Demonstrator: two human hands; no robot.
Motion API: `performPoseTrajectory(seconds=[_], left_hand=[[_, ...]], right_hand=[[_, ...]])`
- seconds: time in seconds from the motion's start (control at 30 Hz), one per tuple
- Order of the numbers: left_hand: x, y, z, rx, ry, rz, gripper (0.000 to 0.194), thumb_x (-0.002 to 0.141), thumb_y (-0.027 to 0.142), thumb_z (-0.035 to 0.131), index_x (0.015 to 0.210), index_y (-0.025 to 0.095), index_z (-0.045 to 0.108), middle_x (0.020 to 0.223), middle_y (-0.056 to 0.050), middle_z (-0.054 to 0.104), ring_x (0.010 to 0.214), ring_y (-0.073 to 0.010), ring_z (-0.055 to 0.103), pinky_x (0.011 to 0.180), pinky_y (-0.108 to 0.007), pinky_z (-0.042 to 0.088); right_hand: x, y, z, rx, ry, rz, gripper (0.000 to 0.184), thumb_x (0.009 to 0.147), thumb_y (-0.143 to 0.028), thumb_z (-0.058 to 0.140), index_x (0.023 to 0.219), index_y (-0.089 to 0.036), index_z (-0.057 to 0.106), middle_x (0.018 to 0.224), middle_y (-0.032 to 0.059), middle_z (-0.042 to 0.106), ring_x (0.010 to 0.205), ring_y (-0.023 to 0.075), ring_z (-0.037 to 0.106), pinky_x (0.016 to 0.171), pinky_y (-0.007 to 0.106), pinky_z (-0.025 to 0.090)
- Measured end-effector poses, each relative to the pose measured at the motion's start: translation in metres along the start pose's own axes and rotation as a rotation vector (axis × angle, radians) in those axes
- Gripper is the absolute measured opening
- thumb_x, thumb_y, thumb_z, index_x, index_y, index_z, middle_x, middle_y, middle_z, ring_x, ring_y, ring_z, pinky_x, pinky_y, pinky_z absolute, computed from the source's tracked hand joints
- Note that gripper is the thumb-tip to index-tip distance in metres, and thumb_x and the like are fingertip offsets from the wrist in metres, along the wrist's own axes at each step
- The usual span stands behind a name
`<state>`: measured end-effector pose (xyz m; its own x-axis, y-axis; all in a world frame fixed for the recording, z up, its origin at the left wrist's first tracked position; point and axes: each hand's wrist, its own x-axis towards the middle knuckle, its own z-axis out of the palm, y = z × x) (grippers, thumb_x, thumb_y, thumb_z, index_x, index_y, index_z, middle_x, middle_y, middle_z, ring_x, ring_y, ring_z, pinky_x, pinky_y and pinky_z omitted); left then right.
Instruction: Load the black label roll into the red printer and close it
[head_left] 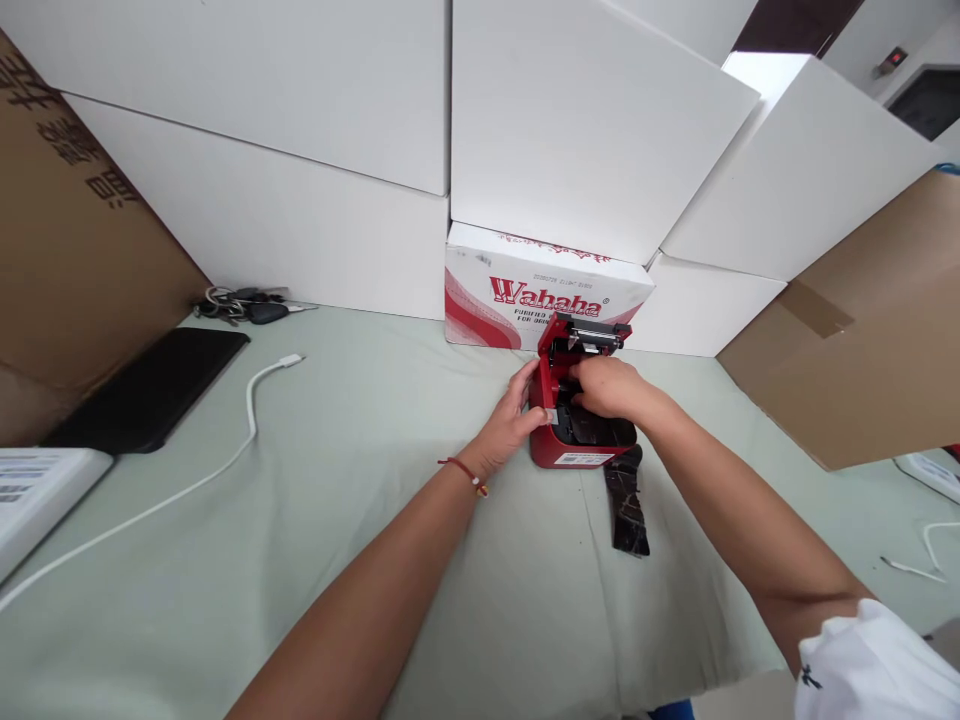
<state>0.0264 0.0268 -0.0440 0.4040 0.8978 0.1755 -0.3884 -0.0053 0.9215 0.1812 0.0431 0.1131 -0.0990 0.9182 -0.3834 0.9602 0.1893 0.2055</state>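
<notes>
A red and black label printer (546,442) stands on the cloth-covered table with its lid (592,330) raised. My left hand (511,418) is wrapped round the printer's left side, thumb on the front corner and fingers along the outer wall. Inside the open compartment, my right hand (609,388) reaches in from the right with its fingers curled. The hand itself covers whatever those fingertips hold or touch. A crumpled dark film strip (628,505) lies on the cloth by the printer's front right corner.
Right behind the printer is a white and red Wahaha carton (480,290), backed by white boxes (555,120). Cardboard (82,230) stands at left, with keys (251,305), a black flat slab (150,390) and a white cable (251,410) near it. More cardboard (862,330) stands at right.
</notes>
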Motion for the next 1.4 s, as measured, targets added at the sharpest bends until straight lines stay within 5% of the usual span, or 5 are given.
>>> performPoseTrajectory(seconds=[0.3, 0.5, 0.7, 1.07, 1.4], left_hand=[[0.000, 0.002, 0.001, -0.012, -0.007, 0.000, 0.096, 0.084, 0.033, 0.076, 0.172, 0.031, 0.037, 0.188, -0.008, 0.035, 0.175, -0.0356, 0.032, 0.146, -0.059, 0.024], [0.000, 0.004, -0.002, 0.002, -0.003, 0.000, 0.096, 0.083, 0.034, 0.077, 0.171, 0.029, 0.039, 0.188, -0.010, 0.034, 0.177, -0.0362, 0.029, 0.146, -0.059, 0.023], [0.000, 0.006, -0.002, 0.040, 0.003, 0.015, 0.093, 0.085, 0.037, 0.075, 0.171, 0.029, 0.041, 0.187, -0.009, 0.036, 0.177, -0.0356, 0.029, 0.146, -0.058, 0.024], [-0.001, 0.007, 0.000, 0.012, 0.009, 0.027, 0.089, 0.084, 0.038, 0.077, 0.168, 0.031, 0.047, 0.186, -0.008, 0.040, 0.174, -0.0356, 0.033, 0.145, -0.056, 0.027], [0.002, 0.007, 0.001, -0.013, 0.024, -0.006, 0.091, 0.081, 0.033, 0.078, 0.166, 0.029, 0.045, 0.185, -0.010, 0.040, 0.175, -0.0363, 0.031, 0.145, -0.059, 0.025]], right_hand=[[-0.113, 0.100, -0.012, 0.507, 0.205, -0.082, 0.056, 0.104, -0.061, 0.060, 0.147, -0.028, 0.074, 0.133, 0.0073, 0.084, 0.102, 0.0283, 0.080, 0.090, 0.039, 0.063], [-0.117, 0.166, 0.050, 0.411, -0.044, 0.059, 0.040, 0.099, -0.047, 0.066, 0.127, -0.026, 0.084, 0.123, 0.0100, 0.086, 0.107, 0.0321, 0.081, 0.087, 0.039, 0.064], [-0.087, 0.145, 0.111, 0.322, 0.043, 0.107, 0.039, 0.103, -0.028, 0.062, 0.136, -0.022, 0.081, 0.140, 0.0133, 0.081, 0.125, 0.0318, 0.078, 0.104, 0.038, 0.059], [-0.075, 0.085, 0.114, 0.338, 0.010, -0.080, 0.047, 0.102, -0.022, 0.063, 0.148, -0.020, 0.074, 0.137, 0.0150, 0.078, 0.116, 0.0314, 0.077, 0.088, 0.033, 0.054], [-0.123, 0.094, 0.008, 0.468, 0.233, -0.254, 0.045, 0.109, -0.044, 0.054, 0.145, -0.027, 0.076, 0.133, 0.0087, 0.081, 0.108, 0.0271, 0.078, 0.096, 0.039, 0.060]])
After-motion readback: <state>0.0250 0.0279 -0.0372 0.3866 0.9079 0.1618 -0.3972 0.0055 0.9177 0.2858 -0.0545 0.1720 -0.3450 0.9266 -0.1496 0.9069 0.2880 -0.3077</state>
